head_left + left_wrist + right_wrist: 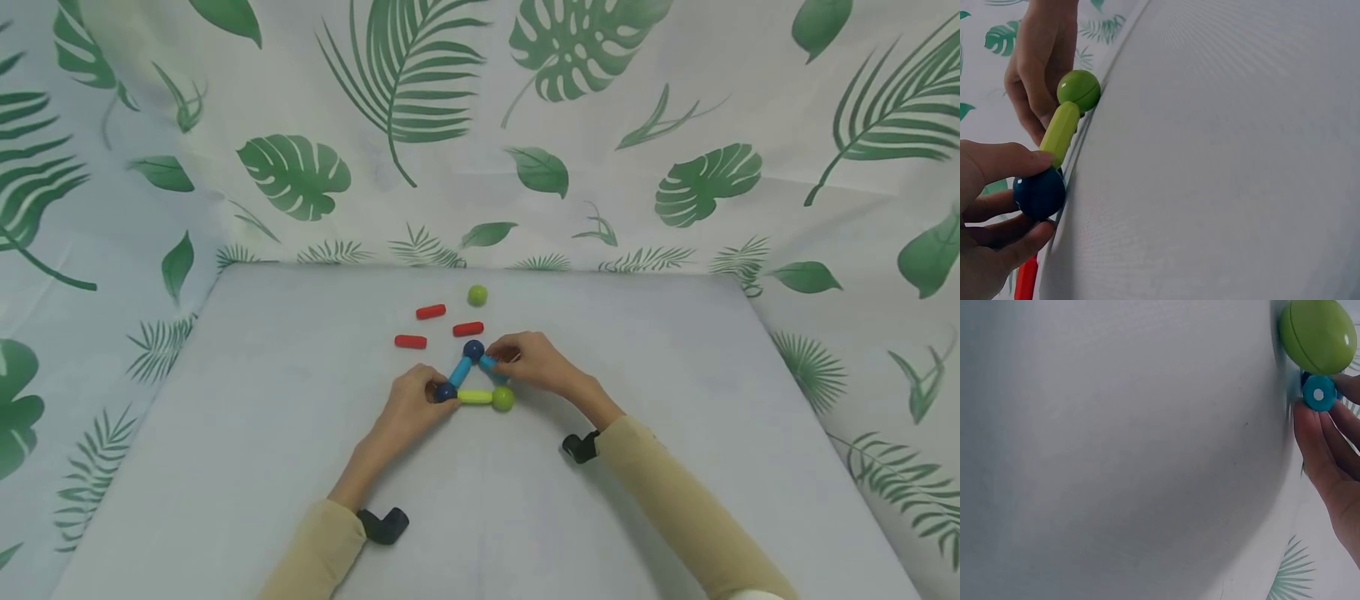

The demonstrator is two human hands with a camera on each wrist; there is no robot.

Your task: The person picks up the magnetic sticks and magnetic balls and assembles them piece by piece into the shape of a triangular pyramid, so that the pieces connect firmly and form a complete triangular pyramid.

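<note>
My left hand (408, 408) pinches a dark blue ball (446, 392) at the near left corner of a triangle of magnetic balls and rods. A yellow-green rod (475, 397) runs from that ball to a green ball (503, 398). One light blue rod (461, 372) links it to a second dark blue ball (473, 349) at the top. Between finger and thumb, my right hand (536, 362) holds another light blue rod (487, 363) on the right side. In the right wrist view, this rod's end (1319, 394) shows a pale round spot close beside the green ball.
Beyond the triangle, several loose pieces lie on the white tabletop (225, 433): red rods (431, 312) and a separate green ball (477, 295). A leaf-patterned cloth (465, 192) hangs behind and at both sides.
</note>
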